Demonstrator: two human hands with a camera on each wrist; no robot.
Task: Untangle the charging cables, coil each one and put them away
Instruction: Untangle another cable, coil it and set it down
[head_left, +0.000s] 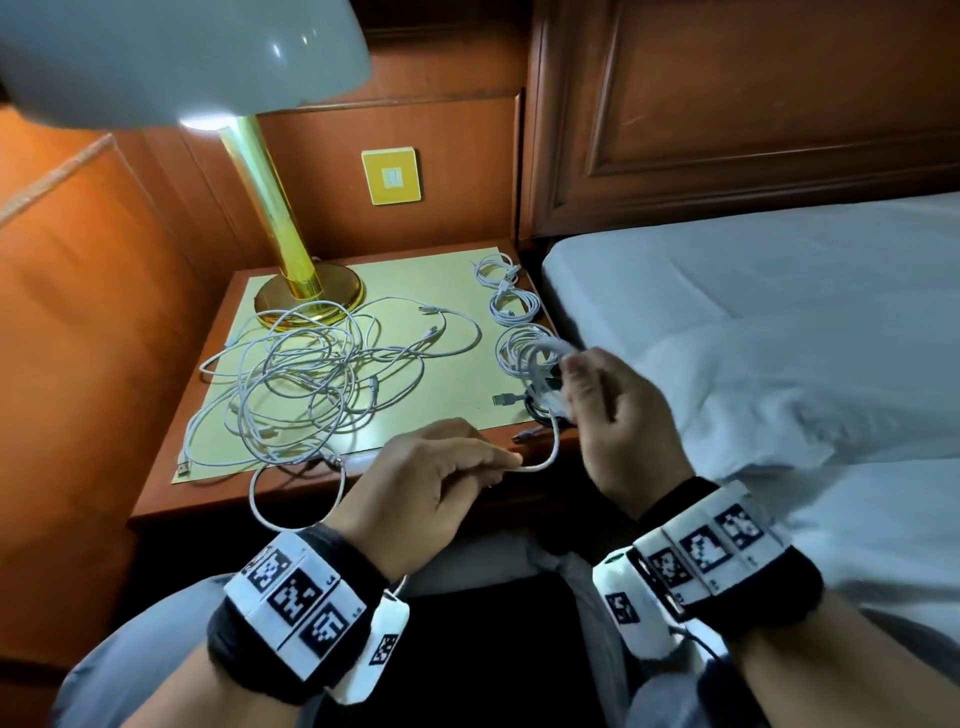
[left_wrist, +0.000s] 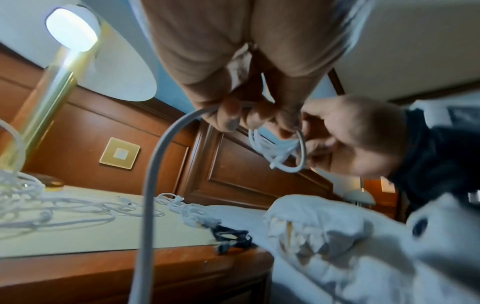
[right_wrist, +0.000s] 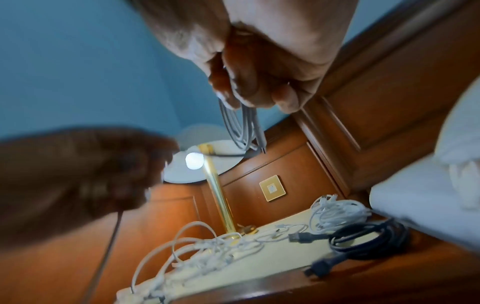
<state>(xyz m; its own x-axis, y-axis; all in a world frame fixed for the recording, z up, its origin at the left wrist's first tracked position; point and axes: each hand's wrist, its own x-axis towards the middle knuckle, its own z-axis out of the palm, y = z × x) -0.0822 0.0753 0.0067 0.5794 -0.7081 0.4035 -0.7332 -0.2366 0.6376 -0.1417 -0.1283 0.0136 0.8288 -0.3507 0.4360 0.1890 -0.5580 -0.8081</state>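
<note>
Right hand (head_left: 618, 410) grips a white coil (left_wrist: 280, 152); left hand (head_left: 441, 478) pinches its loose tail. Bench (head_left: 171, 499): three white coils, one black coil (right_wrist: 369, 236), one tangle (head_left: 311, 384).

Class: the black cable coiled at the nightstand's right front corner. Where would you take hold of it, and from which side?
Grip the black cable across its bundled loops, coming from above. It lies flat on the nightstand, and its plugs trail loose, so lifting by a plug would likely undo the coil.

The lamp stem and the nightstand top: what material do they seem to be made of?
Lamp stem: probably polished brass or brass-plated metal, since it is golden and mirror-bright. Nightstand: reddish-brown wood or veneer with a semi-gloss varnish; faint grain shows. A pale yellow-green mat, matte, possibly plastic or card, covers most of it.
</note>
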